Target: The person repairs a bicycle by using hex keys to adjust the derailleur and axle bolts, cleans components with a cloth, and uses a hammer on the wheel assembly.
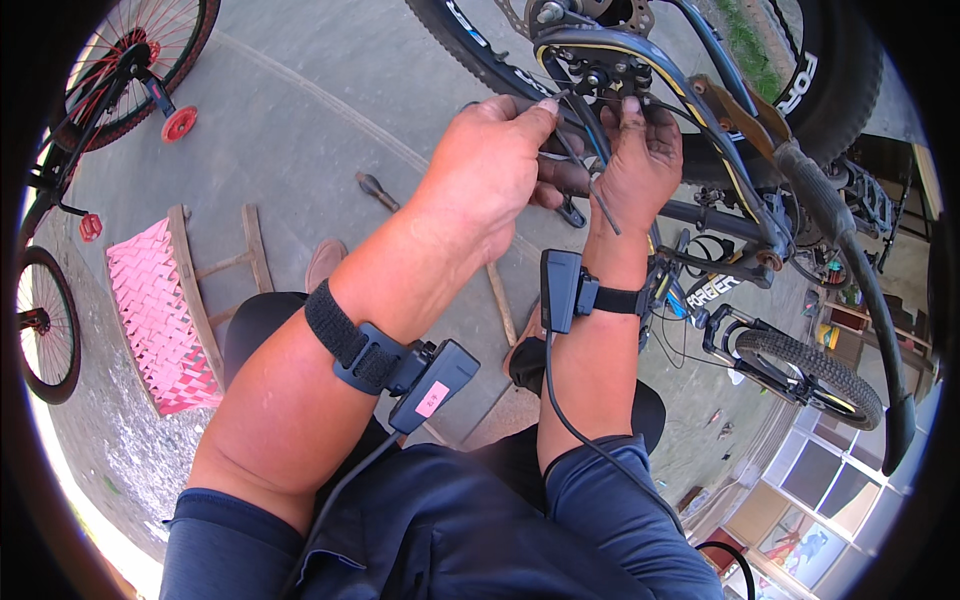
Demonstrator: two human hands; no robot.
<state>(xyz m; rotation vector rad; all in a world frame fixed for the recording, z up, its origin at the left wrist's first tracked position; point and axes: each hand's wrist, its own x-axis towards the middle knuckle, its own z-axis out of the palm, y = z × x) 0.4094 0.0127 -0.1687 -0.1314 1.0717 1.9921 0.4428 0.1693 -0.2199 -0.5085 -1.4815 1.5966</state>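
A dark bicycle frame (700, 100) with yellow lines fills the upper right, its black brake parts (602, 78) just beyond my fingers. At those parts, my left hand (488, 155) is closed, thumb and forefinger pinching what looks like a thin cable. My right hand (642, 160) faces it a short way to the right, thumb raised and fingers curled beside the brake parts; what they grip, if anything, is hidden. A thin grey cable end (606, 208) hangs down between the hands, in front of my right wrist. A brake disc (515, 14) shows above.
A pink woven stool (160, 310) lies at the left, near a bicycle with a red pedal (180, 124). Tool-like handles (376, 190) lie on the concrete by my feet. Another bicycle's wheel (808, 378) is at the right. A bent black bar (868, 280) curves down the right side.
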